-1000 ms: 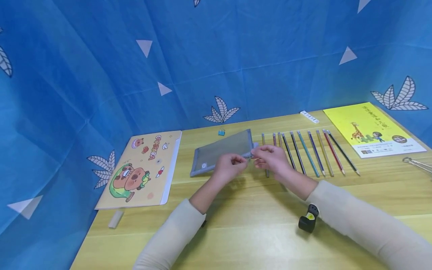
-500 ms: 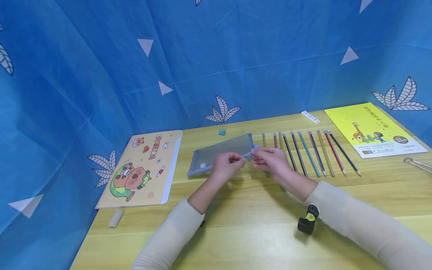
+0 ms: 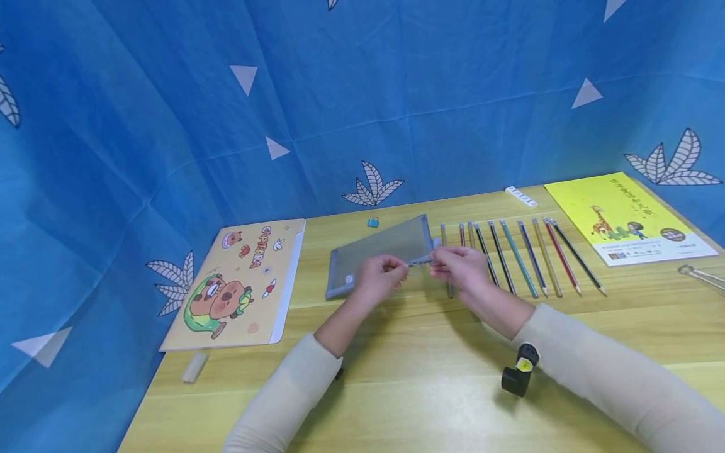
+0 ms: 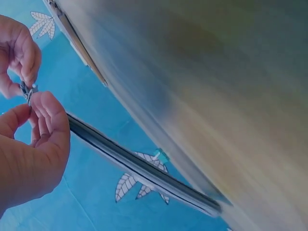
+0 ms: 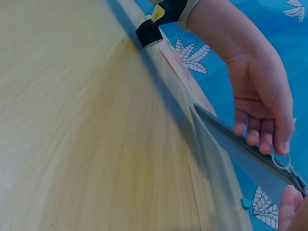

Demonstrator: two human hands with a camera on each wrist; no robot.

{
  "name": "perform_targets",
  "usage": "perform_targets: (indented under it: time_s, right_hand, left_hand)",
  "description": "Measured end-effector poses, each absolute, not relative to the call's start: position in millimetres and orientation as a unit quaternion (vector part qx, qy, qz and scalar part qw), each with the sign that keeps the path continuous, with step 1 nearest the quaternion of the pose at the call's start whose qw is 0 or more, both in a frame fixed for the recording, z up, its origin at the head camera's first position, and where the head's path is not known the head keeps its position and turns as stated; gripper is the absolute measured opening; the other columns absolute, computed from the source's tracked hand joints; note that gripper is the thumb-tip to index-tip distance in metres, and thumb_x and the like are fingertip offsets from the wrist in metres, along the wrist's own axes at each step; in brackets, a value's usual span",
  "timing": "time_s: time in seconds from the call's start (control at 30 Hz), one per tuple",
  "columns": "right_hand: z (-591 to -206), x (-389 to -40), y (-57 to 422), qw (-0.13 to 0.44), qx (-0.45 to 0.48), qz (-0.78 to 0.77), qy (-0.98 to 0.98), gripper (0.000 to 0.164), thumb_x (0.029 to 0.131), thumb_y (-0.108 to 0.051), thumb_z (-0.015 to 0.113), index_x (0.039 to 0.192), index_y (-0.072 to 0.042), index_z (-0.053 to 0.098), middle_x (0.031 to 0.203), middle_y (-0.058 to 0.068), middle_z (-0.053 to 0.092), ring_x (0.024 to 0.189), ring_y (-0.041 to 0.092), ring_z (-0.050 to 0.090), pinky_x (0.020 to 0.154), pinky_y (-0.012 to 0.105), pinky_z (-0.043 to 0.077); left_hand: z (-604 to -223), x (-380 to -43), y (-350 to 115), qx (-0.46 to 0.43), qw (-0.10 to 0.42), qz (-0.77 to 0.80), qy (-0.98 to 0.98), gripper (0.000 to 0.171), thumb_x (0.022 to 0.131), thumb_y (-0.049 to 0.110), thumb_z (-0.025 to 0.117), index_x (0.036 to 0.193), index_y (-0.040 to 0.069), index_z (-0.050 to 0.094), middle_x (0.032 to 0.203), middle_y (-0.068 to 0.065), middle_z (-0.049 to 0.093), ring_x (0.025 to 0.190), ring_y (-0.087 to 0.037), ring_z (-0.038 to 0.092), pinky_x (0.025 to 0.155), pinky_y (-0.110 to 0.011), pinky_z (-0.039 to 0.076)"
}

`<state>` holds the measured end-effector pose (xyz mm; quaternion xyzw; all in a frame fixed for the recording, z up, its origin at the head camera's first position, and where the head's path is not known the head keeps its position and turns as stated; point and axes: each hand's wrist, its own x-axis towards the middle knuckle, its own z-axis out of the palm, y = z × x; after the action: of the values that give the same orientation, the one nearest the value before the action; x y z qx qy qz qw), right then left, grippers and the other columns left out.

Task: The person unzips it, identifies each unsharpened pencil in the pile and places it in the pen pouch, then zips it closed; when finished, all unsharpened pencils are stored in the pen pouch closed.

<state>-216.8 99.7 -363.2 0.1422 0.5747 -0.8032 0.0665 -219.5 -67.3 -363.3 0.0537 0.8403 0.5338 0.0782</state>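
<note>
A grey mesh zipper pouch [image 3: 385, 248] is held up at a tilt over the table, its zipper edge toward me. My left hand [image 3: 378, 277] pinches the ring-shaped zipper pull [image 5: 281, 162] between thumb and forefinger. Close to it, my right hand [image 3: 461, 270] pinches the pouch's right end by the zipper. In the left wrist view the zipper edge [image 4: 139, 163] runs down and right from behind the left hand. Only part of the right hand [image 5: 292, 211] enters the right wrist view. Whether the zipper is parted cannot be made out.
Several pencils [image 3: 514, 258] lie in a row right of the pouch. A capybara folder [image 3: 243, 283] and an eraser [image 3: 195, 367] are at left. Behind stand a blue binder clip [image 3: 372, 222] and a white striped block [image 3: 520, 196]. A yellow book [image 3: 629, 220] and metal tool [image 3: 702, 275] lie right.
The pouch has shifted slightly right and its far corner has risen. My right hand has moved a little right, my left hand slightly left, so the gap between them is wider.
</note>
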Motion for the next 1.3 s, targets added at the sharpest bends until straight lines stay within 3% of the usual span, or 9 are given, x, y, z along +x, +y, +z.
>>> perform_targets:
  time_s: [0.27, 0.6, 1.07, 1.3]
  right_hand:
    - [-356, -220, 108, 0.066, 0.151, -0.829, 0.534, 0.017, 0.075, 0.002, 0.056, 0.092, 0.002, 0.053, 0.075, 0.009, 0.061, 0.060, 0.015, 0.059, 0.069, 0.027, 0.051]
    - [-344, -229, 139, 0.035, 0.145, -0.849, 0.507, 0.012, 0.078, 0.002, 0.053, 0.089, 0.001, 0.052, 0.067, 0.006, 0.059, 0.059, 0.013, 0.058, 0.065, 0.023, 0.051]
    - [-338, -227, 161, 0.047, 0.138, -0.849, 0.508, 0.006, 0.077, 0.002, 0.053, 0.082, -0.001, 0.054, 0.064, 0.005, 0.057, 0.057, 0.013, 0.056, 0.060, 0.021, 0.051]
    - [-340, -229, 160, 0.075, 0.140, -0.855, 0.493, 0.008, 0.076, 0.004, 0.054, 0.083, -0.001, 0.054, 0.067, 0.006, 0.056, 0.059, 0.013, 0.056, 0.064, 0.021, 0.051]
  left_hand:
    - [-353, -223, -92, 0.050, 0.058, 0.483, 0.872, 0.013, 0.082, 0.018, 0.056, 0.086, 0.006, 0.062, 0.074, -0.004, 0.060, 0.071, -0.025, 0.058, 0.057, -0.030, 0.051]
    - [-334, -229, -151, 0.010, -0.028, 0.459, 0.888, 0.014, 0.083, 0.019, 0.055, 0.084, 0.007, 0.061, 0.072, -0.009, 0.058, 0.060, -0.020, 0.057, 0.045, -0.025, 0.048]
    - [-333, -217, -171, -0.004, -0.026, 0.419, 0.907, 0.015, 0.085, 0.023, 0.051, 0.085, 0.009, 0.058, 0.071, -0.005, 0.056, 0.065, -0.022, 0.057, 0.048, -0.025, 0.048]
    - [-330, -215, -174, 0.023, -0.050, 0.369, 0.928, 0.012, 0.084, 0.020, 0.051, 0.082, 0.010, 0.057, 0.067, -0.005, 0.056, 0.058, -0.016, 0.053, 0.047, -0.026, 0.043]
